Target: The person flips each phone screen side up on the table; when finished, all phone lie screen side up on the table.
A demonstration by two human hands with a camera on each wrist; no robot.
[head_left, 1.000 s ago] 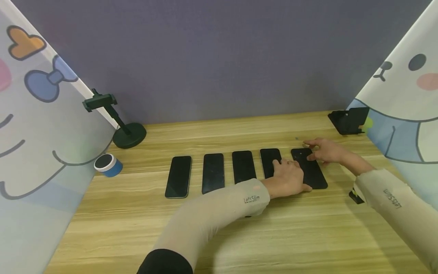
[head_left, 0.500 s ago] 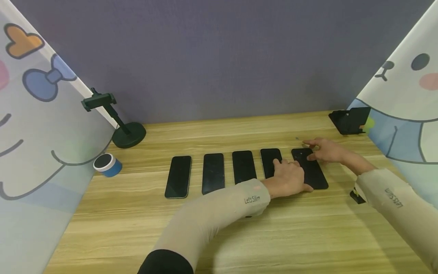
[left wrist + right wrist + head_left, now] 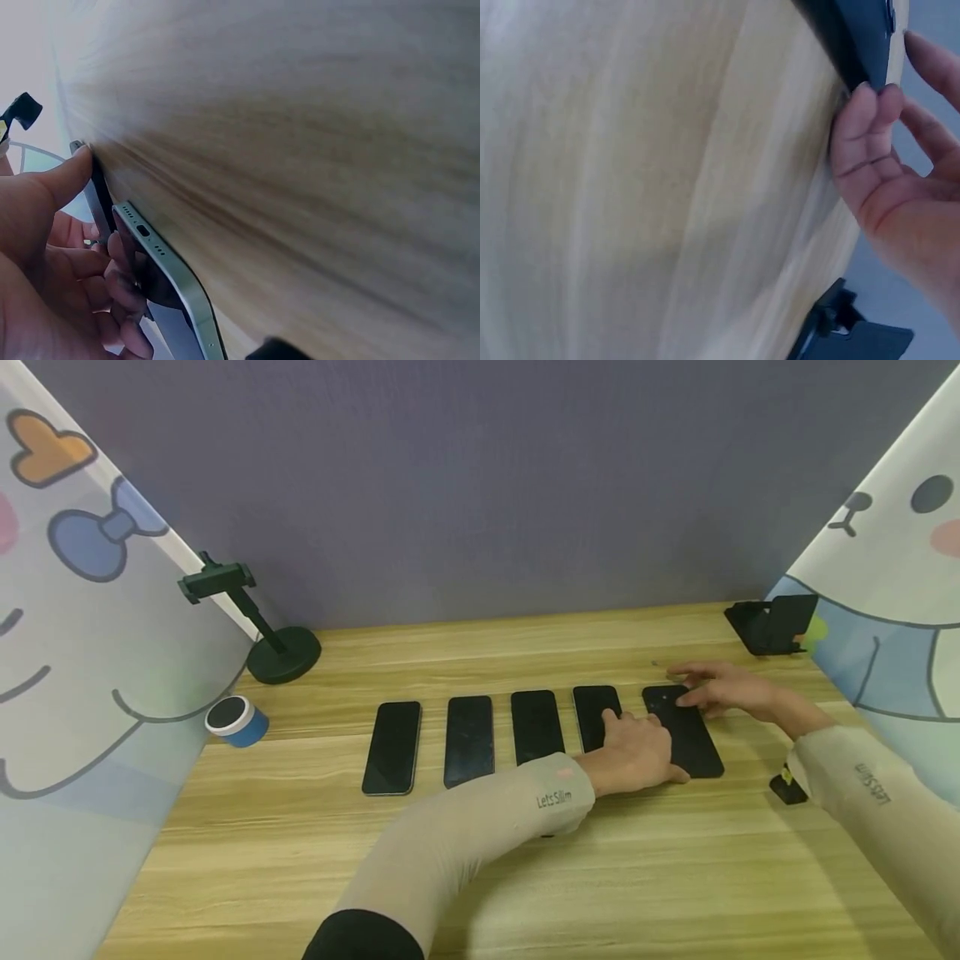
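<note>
Several dark phones lie in a row on the wooden table. My left hand (image 3: 637,747) reaches over the lower part of the second phone from the right (image 3: 595,695), its thumb at the near left corner of the rightmost phone (image 3: 693,742). That phone shows small round camera marks near its far end. In the left wrist view, the thumb touches a dark phone's end, and loosely bent fingers lie beside a pale-edged phone (image 3: 178,274). My right hand (image 3: 727,687) has its thumb over the rightmost phone's far right part; the right wrist view shows fingertips against its edge.
Three more phones, the leftmost (image 3: 392,747) among them, continue the row leftward. A dark green stand (image 3: 283,656) and a blue-and-white tub (image 3: 238,722) stand at the left. A black folding stand (image 3: 772,625) is at the back right, before the grey partition (image 3: 487,493).
The right wrist and sleeve have shifted slightly to the right. Both hands stay at the rightmost phone, and the row looks much the same.
</note>
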